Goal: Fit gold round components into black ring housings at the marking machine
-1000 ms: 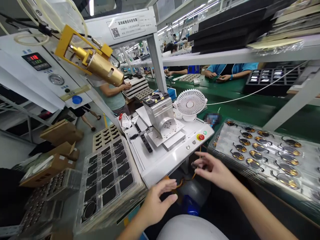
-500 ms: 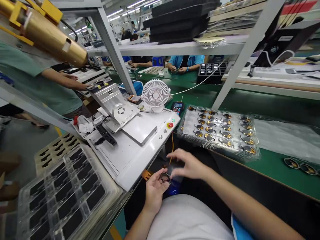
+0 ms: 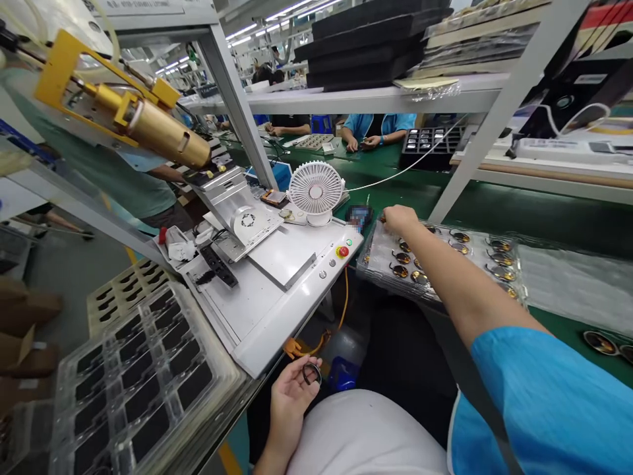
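Note:
My left hand (image 3: 291,389), low in front of my body, holds a dark ring (image 3: 311,374) between thumb and fingers. My right arm is stretched out over the clear plastic tray (image 3: 378,260). At the tray's far left corner is my right hand (image 3: 400,219), fingers bent down and pinched together; what lies between them is mostly hidden. Several round, amber-reflecting parts with short dark tails, such as this round part (image 3: 399,270), sit in rows in the tray. My forearm covers some of them.
A white machine bed (image 3: 247,310) with a red stop button (image 3: 342,251) and a white fan (image 3: 315,191) stands left of centre. A brass cylinder (image 3: 171,134) hangs above. Trays of dark pads (image 3: 138,363) lie at left. Co-workers sit beyond the shelf (image 3: 366,99).
My right hand has left the ring and reached forward to the tray's far left corner. My left hand, still holding the ring, sits slightly lower and further left in view.

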`<state>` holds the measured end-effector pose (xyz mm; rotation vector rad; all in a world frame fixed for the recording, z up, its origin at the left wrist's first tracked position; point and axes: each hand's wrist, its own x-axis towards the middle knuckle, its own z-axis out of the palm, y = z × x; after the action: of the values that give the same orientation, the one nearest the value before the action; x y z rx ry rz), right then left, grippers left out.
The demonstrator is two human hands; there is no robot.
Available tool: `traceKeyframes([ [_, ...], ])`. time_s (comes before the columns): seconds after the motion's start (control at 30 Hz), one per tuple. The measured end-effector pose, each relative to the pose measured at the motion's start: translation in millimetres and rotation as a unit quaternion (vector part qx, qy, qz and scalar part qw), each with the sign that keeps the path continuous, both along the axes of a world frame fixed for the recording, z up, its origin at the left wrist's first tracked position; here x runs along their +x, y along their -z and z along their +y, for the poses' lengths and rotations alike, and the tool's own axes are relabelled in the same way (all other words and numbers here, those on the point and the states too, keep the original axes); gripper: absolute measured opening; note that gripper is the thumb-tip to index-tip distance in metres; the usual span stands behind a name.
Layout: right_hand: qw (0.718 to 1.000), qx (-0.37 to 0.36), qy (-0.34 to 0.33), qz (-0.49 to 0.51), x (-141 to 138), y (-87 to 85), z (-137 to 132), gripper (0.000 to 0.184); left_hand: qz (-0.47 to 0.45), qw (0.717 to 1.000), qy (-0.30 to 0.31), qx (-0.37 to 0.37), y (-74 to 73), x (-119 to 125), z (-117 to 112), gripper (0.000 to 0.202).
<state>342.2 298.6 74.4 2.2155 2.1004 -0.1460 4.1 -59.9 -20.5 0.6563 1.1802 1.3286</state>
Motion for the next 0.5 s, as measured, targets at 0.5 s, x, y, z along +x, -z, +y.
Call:
traceKeyframes([
  [0.5,0.999,0.042,-0.009,0.023,5.2,13.2,9.9,0.038,-0.003,0.999,0.035,-0.001,5.8,12.3,9.5,0.047],
])
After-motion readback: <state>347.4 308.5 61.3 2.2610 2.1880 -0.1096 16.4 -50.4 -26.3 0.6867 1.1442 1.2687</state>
